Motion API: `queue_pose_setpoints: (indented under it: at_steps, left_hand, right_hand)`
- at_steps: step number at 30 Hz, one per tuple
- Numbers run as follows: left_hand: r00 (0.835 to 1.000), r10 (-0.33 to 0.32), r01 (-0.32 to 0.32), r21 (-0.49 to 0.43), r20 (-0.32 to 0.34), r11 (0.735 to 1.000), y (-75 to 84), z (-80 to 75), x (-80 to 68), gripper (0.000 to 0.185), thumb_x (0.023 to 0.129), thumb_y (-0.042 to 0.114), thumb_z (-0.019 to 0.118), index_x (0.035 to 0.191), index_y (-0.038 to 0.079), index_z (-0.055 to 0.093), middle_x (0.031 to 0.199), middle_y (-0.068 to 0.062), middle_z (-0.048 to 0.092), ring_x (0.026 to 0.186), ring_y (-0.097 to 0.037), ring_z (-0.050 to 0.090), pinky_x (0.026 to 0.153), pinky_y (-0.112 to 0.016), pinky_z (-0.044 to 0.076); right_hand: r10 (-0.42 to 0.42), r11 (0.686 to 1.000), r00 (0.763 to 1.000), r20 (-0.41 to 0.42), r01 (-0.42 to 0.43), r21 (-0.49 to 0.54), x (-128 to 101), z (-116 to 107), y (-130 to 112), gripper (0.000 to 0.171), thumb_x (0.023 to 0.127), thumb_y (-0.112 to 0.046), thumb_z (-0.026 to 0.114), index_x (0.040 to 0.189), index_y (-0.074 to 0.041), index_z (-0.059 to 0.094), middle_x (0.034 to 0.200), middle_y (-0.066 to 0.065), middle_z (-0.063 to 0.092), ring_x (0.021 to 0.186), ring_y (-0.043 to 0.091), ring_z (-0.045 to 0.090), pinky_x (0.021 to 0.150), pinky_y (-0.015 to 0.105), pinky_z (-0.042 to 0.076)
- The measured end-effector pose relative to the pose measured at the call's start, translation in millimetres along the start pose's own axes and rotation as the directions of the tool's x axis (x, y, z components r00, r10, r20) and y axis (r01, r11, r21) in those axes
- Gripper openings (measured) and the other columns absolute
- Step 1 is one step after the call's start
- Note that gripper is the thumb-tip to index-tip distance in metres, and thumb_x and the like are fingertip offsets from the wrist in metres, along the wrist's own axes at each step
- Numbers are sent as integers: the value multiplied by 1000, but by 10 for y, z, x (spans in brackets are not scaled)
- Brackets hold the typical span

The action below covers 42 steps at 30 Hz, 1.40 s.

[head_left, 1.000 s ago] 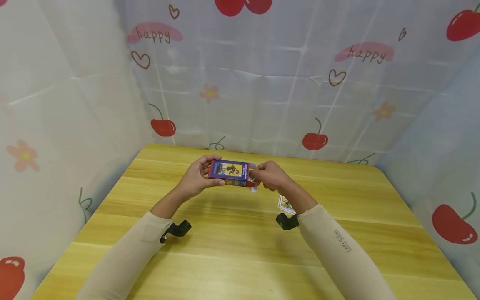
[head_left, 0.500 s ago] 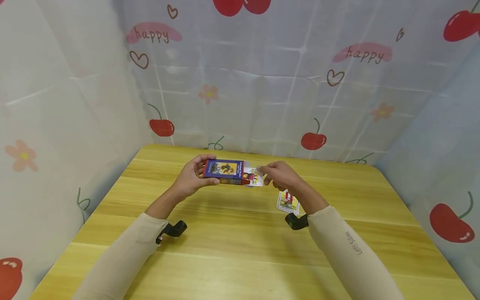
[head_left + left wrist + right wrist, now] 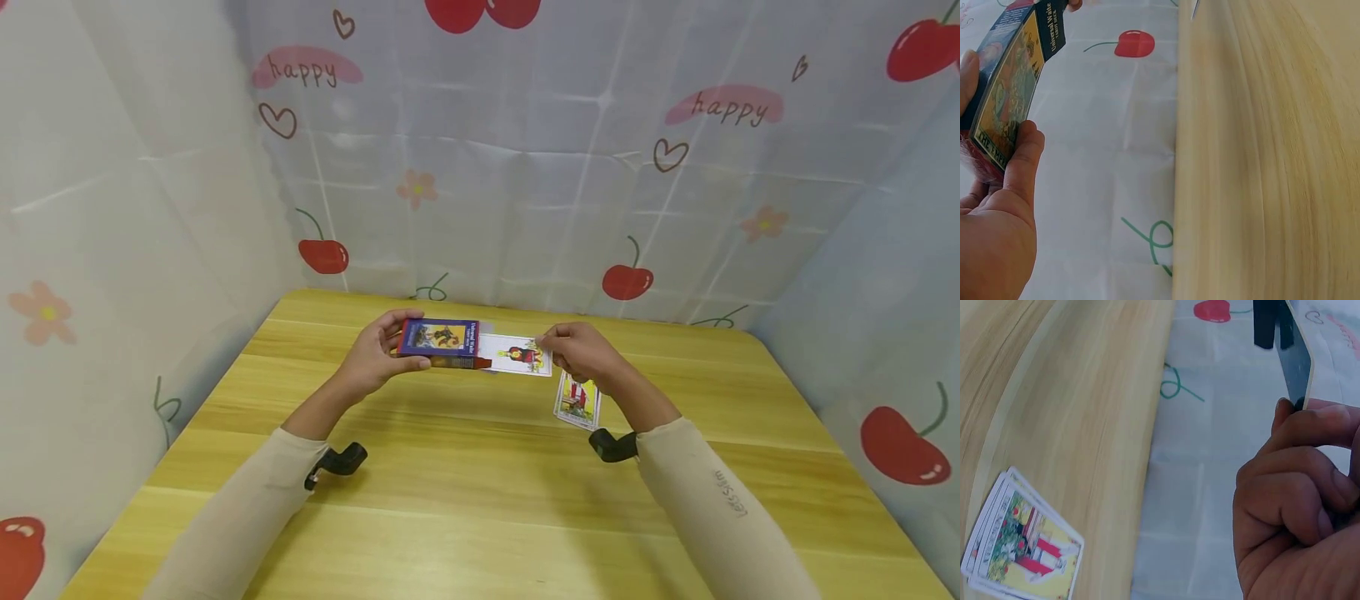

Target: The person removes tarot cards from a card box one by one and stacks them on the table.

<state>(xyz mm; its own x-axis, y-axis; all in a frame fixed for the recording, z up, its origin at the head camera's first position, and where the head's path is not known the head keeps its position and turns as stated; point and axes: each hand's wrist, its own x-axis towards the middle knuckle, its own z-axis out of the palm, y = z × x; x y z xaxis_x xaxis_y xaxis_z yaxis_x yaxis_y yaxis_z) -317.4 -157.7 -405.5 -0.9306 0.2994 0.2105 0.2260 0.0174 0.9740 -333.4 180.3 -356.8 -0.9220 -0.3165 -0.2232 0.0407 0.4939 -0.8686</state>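
My left hand grips a blue tarot card box by its left end, thumb along the near side and fingers behind. In the left wrist view the box is tilted, with "Universal Waite" printed on its end. A picture tarot card sticks out of the box's right end, most of its face showing. My right hand pinches that card at its outer end. In the right wrist view the card appears nearly edge-on above my curled fingers. Whether more cards are under it, I cannot tell.
A small loose stack of tarot cards lies face up on the wooden table, below my right hand. Black wrist mounts jut from both sleeves. A cherry-print curtain closes off the back and sides.
The right hand has come out of the box's mouth and moved right, drawing the card out. The left hand and box have shifted slightly left. More of the stack on the table shows.
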Motion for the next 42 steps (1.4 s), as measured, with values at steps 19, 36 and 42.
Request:
queue_pose_setpoints:
  at_steps: [19,36,42]
  left_hand:
    - [1000,9,-9,-20,0,1000,-7,-45,-18,70,82,0,77,142,6,42,140,-15,48,115,-14,58,89,-21,56]
    - [1000,1,-1,-13,0,1000,8,-40,2,70,82,2,78,142,5,42,139,-15,49,115,-14,58,89,-21,56]
    - [1000,-5,5,-14,-2,1000,13,-32,4,70,82,1,78,141,7,43,139,-15,49,114,-13,59,89,-21,56]
  right_hand:
    - [105,991,994,-33,-102,89,-311,-377,528,38,104,-23,45,124,8,53,81,1,60,44,7,24,44,22,24]
    - [254,965,966,-43,-251,71,-323,-280,987,26,96,-17,55,102,5,67,82,3,77,43,7,24,43,22,22]
    - [298,955,953,-58,-298,20,-250,-190,1052,26,92,-19,60,88,4,73,68,1,74,42,6,27,43,22,21]
